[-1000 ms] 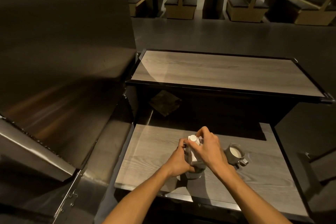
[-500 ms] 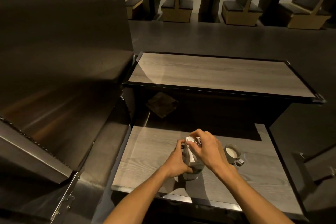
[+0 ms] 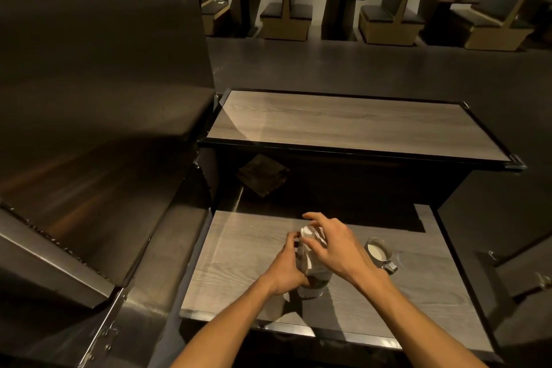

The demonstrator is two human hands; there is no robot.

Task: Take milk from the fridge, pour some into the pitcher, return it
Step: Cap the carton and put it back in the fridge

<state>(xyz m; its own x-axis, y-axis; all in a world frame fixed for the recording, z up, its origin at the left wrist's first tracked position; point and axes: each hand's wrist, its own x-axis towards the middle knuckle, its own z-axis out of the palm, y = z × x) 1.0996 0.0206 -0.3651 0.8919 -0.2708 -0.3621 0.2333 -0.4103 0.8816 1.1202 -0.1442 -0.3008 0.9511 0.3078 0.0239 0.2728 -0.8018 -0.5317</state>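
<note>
A white milk carton (image 3: 311, 270) stands upright on the near wooden counter (image 3: 239, 263). My left hand (image 3: 288, 269) grips its left side. My right hand (image 3: 334, 243) rests over the carton's top with the fingers curled at the cap area; the cap itself is hidden. Just right of the carton stands a small metal pitcher (image 3: 380, 252) with white milk inside, its handle toward me.
A large stainless steel fridge (image 3: 89, 128) fills the left side. Beyond the near counter is a higher wooden counter (image 3: 358, 125), with a dark cloth (image 3: 263, 176) on the shelf below. Booths and small tables line the far wall.
Both hands stay on the carton top. The right hand's fingers have shifted and spread a little over the top. The view has tilted slightly.
</note>
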